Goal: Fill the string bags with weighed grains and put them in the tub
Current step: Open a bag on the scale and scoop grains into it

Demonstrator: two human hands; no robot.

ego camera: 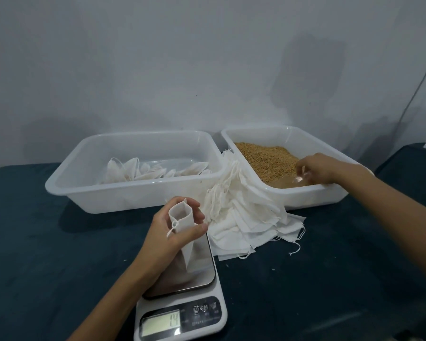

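Landmark: kitchen scale point(182, 299), white, sat at the near edge of the dark blue table point(47, 254). Its display read 14.

Left hand point(175, 230) was over the scale's steel plate, fingers and thumb curled round a small white string bag point(182, 232). The bag stood upright with its mouth held open at the top and its bottom end resting on the plate. Its drawstring hung in a loop at the front, by the thumb side.

Right hand point(315, 169) was well beyond the scale, to the right, inside the tub of grain point(312, 193). Fingers were bent down at the grains point(266, 157) and pinched a small clear scoop point(299, 178); motion blur there, so I could not tell the exact grip or whether the scoop held any grain. The grains were heaped toward the tub's far left part.

Left tub point(133, 195) was beyond the scale, slightly left, touching or nearly touching the grain tub at the far corner. Several filled bags point(133, 169) lay inside it, along the middle.

A pile of empty bags point(246, 222) lay just right of the scale, running back into the gap between the two tubs and leaning on the grain tub's left wall. Loose strings trailed off its right edge onto the table.
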